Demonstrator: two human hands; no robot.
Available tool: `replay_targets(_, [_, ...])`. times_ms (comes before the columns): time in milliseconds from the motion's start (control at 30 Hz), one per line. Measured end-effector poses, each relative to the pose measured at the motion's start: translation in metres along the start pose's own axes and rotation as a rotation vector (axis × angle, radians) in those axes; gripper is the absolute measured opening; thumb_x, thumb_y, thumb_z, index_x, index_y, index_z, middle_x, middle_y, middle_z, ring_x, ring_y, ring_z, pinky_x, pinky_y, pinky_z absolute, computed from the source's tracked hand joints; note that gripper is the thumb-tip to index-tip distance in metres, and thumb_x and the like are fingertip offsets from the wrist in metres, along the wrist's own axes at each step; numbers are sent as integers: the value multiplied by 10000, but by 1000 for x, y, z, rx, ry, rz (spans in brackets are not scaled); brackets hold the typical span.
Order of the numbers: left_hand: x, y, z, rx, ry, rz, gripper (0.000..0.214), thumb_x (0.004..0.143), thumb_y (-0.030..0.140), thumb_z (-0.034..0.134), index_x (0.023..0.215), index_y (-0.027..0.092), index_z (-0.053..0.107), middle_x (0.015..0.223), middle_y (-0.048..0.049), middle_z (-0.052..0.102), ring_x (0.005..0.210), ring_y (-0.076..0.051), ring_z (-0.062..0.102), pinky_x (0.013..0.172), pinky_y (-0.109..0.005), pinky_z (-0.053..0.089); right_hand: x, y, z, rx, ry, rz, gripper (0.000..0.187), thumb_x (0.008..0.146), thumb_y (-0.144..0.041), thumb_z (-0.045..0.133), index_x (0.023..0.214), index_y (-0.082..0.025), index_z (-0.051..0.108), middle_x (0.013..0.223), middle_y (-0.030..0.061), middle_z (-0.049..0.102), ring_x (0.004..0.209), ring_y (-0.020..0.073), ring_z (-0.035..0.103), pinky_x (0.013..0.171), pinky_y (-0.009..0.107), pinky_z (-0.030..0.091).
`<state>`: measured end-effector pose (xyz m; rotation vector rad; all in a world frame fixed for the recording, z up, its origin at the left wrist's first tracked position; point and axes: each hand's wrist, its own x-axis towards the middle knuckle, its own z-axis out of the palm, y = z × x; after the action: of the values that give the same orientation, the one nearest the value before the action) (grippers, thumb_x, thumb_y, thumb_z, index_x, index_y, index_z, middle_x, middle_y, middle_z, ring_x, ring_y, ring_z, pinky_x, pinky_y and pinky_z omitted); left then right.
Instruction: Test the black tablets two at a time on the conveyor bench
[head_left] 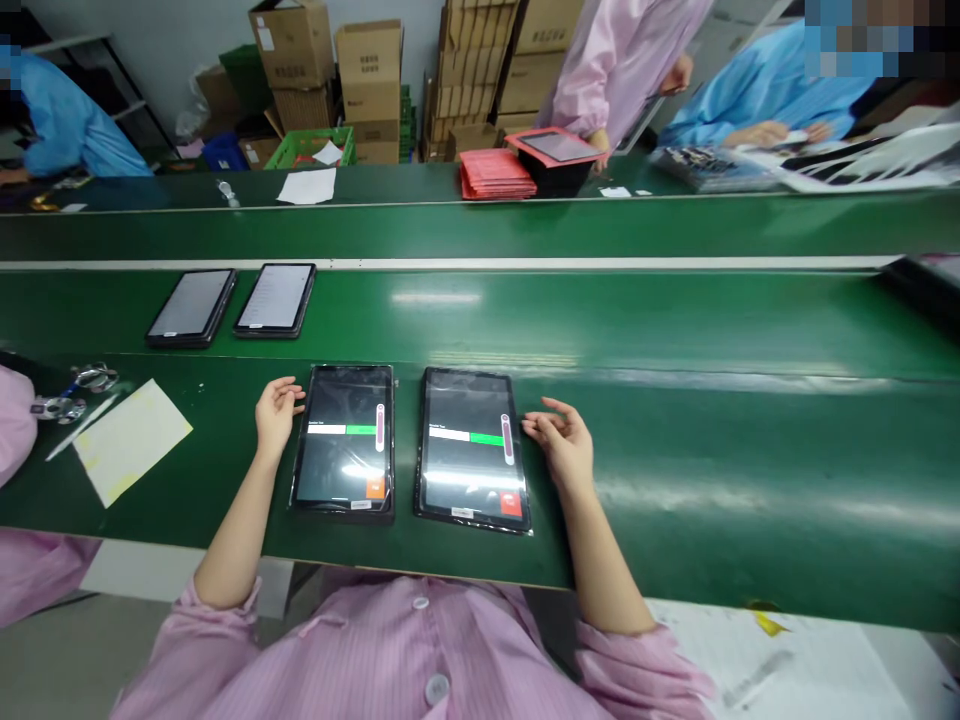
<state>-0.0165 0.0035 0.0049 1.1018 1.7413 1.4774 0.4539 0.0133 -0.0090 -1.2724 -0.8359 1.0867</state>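
Note:
Two tablets lie flat side by side in front of me on the green bench, their screens lit with a white and green bar and an orange-red square. My left hand (pixel 277 415) rests beside the left edge of the left tablet (pixel 341 460), fingers loosely bent and slightly apart, holding nothing. To the right of the right tablet (pixel 466 480), my right hand (pixel 562 440) is open too, its fingertips close to the tablet's edge. Whether those fingertips touch it, I cannot tell. Clear film shows at the edges of both tablets.
Two stacks of tablets, a left stack (pixel 193 302) and a right stack (pixel 277 297), sit farther back. A yellowish sheet (pixel 133 440) and scissors (pixel 64 405) lie at left. Across the bench are red pouches (pixel 496 176) and co-workers in pink and blue. A dark object (pixel 926 290) stands far right.

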Motion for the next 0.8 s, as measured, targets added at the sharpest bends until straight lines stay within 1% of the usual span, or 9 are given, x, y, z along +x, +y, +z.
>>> replay_targets(100, [0,2,1,51,4,39,346,823,396,590,1084,169,582,962,-78,655,869,-187,689,610,-242,547,-1,-4,1,-18,67,-38,510,628,-411,830,1027,-201,593,762,10,721,555,116,626,508,219,517])
replay_targets(200, [-4,2,-1,86,6,43,364,852,454,570,1079,171,593,985,-94,665,874,-196,680,607,-248,538,-7,-12,3,-54,80,-60,530,627,-415,840,1030,-202,570,765,19,737,402,77,505,361,183,387])
replay_targets(300, [-17,1,-7,104,-32,30,439,874,537,547,1127,180,576,1087,-123,672,1016,-232,671,778,-327,571,-19,-18,2,-111,111,-56,507,662,-462,831,1022,-204,583,572,-36,656,314,76,400,298,180,277])
replay_targets(400, [-45,-2,-17,112,-166,2,524,905,569,515,1277,201,502,1285,-151,623,1196,-264,619,989,-410,515,-36,-18,-5,-93,175,-101,418,716,-533,791,891,-208,595,392,-92,472,294,83,343,302,184,220])
replay_targets(467, [-68,-5,-26,115,-228,-30,545,925,565,488,1350,225,451,1373,-150,575,1280,-277,569,1053,-431,475,-45,-16,-11,-61,180,-157,399,775,-579,731,798,-208,587,371,-93,416,303,76,314,328,192,209])
replay_targets(533, [-89,-9,-33,111,-225,-40,553,927,555,487,1378,240,430,1413,-147,543,1319,-286,533,1079,-443,450,-48,-12,-17,-40,181,-190,433,831,-623,645,733,-205,583,367,-88,381,315,73,287,358,205,220])
replay_targets(600, [-105,-13,-38,89,-194,-16,571,900,543,530,1375,239,439,1437,-144,520,1324,-300,514,1077,-454,439,-47,-10,-22,-12,190,-179,470,843,-659,585,713,-208,583,377,-83,377,323,79,272,377,221,233])
replay_targets(700, [-114,-17,-40,34,-180,19,610,820,507,624,1348,235,486,1448,-124,510,1302,-320,504,1042,-458,434,-42,-10,-23,-22,204,-181,478,840,-674,547,761,-207,614,443,-55,455,371,102,333,407,240,260])
replay_targets(800, [-112,-18,-39,-22,-199,21,617,780,460,643,1341,243,505,1439,-105,515,1285,-319,496,1026,-449,417,-51,-14,-9,-170,137,-284,448,916,-608,487,828,-203,658,535,-21,517,485,137,447,491,261,344])
